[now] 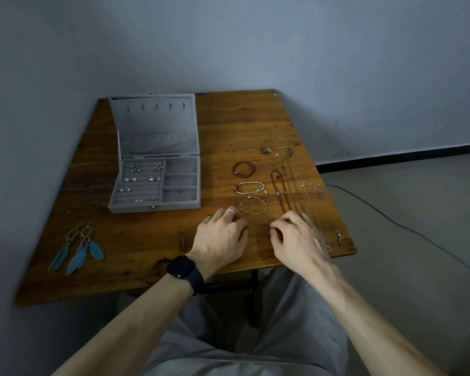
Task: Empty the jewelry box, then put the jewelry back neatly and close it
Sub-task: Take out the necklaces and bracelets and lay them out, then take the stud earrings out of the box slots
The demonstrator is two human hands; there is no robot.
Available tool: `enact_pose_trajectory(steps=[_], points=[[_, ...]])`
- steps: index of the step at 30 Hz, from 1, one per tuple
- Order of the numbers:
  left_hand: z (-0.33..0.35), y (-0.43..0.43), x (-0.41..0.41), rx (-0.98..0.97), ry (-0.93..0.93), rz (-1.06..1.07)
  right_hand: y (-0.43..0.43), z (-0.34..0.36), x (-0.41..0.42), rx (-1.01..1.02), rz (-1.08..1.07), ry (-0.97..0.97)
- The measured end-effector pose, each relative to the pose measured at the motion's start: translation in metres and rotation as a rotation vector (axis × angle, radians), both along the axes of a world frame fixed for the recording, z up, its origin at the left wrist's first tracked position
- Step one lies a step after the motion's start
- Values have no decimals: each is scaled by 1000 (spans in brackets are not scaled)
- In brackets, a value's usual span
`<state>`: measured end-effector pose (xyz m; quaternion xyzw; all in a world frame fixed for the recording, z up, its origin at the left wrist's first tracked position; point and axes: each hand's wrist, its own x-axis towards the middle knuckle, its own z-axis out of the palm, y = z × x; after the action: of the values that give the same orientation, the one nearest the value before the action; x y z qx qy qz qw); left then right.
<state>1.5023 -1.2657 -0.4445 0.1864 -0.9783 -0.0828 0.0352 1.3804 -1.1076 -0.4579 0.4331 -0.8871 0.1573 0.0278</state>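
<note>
The grey jewelry box point(154, 206) stands open at the table's back left. Its lid point(152, 123) is upright, and several small earrings and rings point(141, 175) sit in the left slots. To its right lie a red bead bracelet point(243, 169), a white bracelet point(249, 187) and a thin silver bracelet point(253, 205). Several necklaces point(285, 191) are stretched out further right. Near the front edge, my left hand point(220, 237) and my right hand point(296, 237) have curled fingers and pinch the two ends of a faint thin chain point(257, 223).
A pair of blue feather earrings point(78, 248) lies at the front left of the wooden table point(242, 123). A small dark peg point(182, 240) lies left of my left hand. The table stands in a wall corner, and a cable point(407, 229) runs over the floor at right.
</note>
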Motion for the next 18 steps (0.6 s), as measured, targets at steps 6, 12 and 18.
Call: enact_pose_trajectory(steps=[6, 12, 18], points=[[0, -10, 14, 19, 45, 22, -3, -3, 10, -37, 55, -57], [2, -27, 42, -6, 92, 139, -23, -2, 35, -72, 139, -89], [9, -74, 85, -26, 191, 286, -70, 4, 55, -58, 258, -171]])
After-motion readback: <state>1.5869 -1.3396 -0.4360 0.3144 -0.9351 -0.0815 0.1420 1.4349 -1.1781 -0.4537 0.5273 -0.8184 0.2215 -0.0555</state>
